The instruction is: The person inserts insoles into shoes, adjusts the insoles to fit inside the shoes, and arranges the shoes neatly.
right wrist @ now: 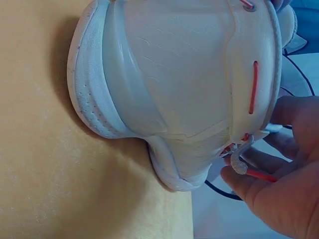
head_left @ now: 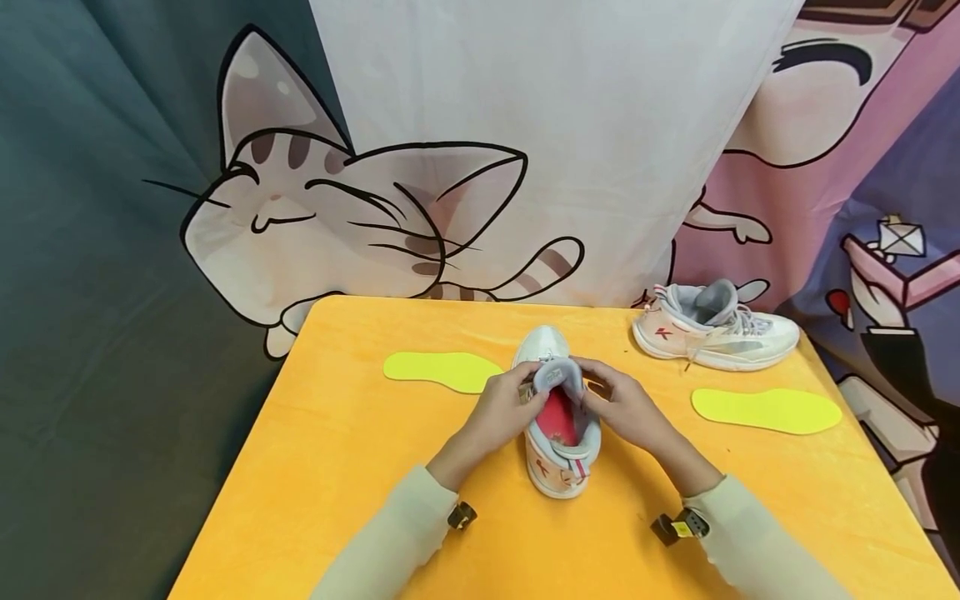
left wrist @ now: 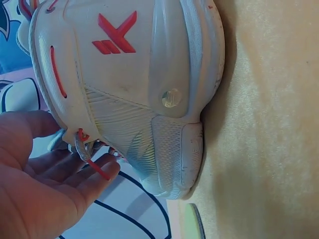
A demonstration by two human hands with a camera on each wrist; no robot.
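A white sneaker (head_left: 547, 471) stands upright on the table, toe pointing away and heel toward me. Inside its opening shows a red insole (head_left: 557, 417), with the padded grey tongue (head_left: 557, 372) raised in front. My left hand (head_left: 495, 408) pinches the left side of the opening by the tongue, thumb inside and fingers out by the laces. On the other side my right hand (head_left: 630, 408) pinches the edge likewise. Loose lace ends with red tips, such as this lace tip (left wrist: 97, 169), hang by the fingers in both wrist views.
Another white sneaker (head_left: 750, 342) stands at the table's back right, toe to the right. One yellow insole (head_left: 438, 369) lies left of the nearer shoe, and a second yellow insole (head_left: 765, 410) lies to the right. Behind the yellow table (head_left: 337, 467) hangs a printed cat curtain (head_left: 562, 100).
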